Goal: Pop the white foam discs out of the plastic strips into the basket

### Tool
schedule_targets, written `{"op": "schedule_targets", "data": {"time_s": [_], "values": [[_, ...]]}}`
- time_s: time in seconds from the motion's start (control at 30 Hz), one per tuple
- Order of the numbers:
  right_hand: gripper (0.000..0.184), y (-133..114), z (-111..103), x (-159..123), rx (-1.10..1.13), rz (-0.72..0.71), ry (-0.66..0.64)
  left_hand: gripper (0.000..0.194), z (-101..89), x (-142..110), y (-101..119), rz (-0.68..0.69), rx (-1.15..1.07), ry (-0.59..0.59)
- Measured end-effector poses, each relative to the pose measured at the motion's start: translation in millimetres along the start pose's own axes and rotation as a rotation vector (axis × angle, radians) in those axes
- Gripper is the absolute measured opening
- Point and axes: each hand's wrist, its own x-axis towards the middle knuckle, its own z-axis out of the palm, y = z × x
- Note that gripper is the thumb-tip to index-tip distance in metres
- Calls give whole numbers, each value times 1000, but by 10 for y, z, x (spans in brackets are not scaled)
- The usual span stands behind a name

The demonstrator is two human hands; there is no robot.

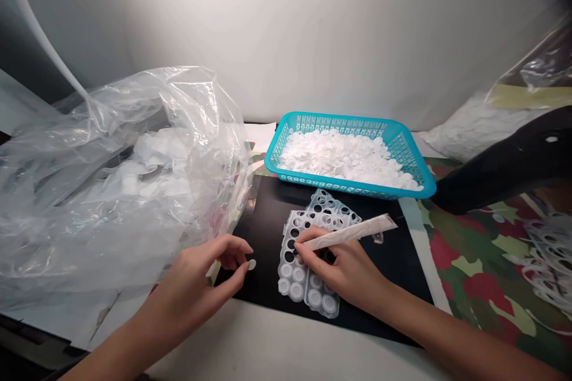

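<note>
Left hand (192, 289) pinching a small white disc (251, 264), right hand (344, 271) gripping a slim paper-wrapped stick (353, 232), its end over a clear plastic tray of round pockets (288, 274), on a black mat (384, 289)

Before you, a mat (263, 220) carries two perforated plastic trays (295, 274), with a basket (402, 152) full of small discs (339, 158) behind it at upper centre, a plastic bag (120, 178) heaped at the left of the frame, and a cloth (473, 286) along the right.
</note>
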Motion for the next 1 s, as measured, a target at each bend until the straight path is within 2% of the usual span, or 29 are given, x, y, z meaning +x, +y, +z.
{"op": "schedule_targets", "data": {"time_s": [0.13,0.23,0.37,0.5,0.7,0.83,0.9,1.0], "values": [[18,-14,-11,-17,46,18,7,9,41,-102,124,-147,-294,16],[17,-22,-30,-37,137,-10,36,13,137,-144,234,-204,-498,85],[14,-33,-41,-94,347,-13,74,11,255,-194,332,-175,-657,174],[12,-108,-38,-166,525,55,44,16,329,-228,415,-125,-728,254],[7,-189,-64,-168,773,143,-64,23,378,-250,497,-52,-666,373],[9,-150,-65,-128,855,193,-118,24,291,-192,515,-4,-576,396],[13,-138,-52,-114,866,234,-147,22,182,-37,555,73,-487,414],[19,-141,-39,-106,862,293,-185,16,-18,397,658,248,-345,495]]}}
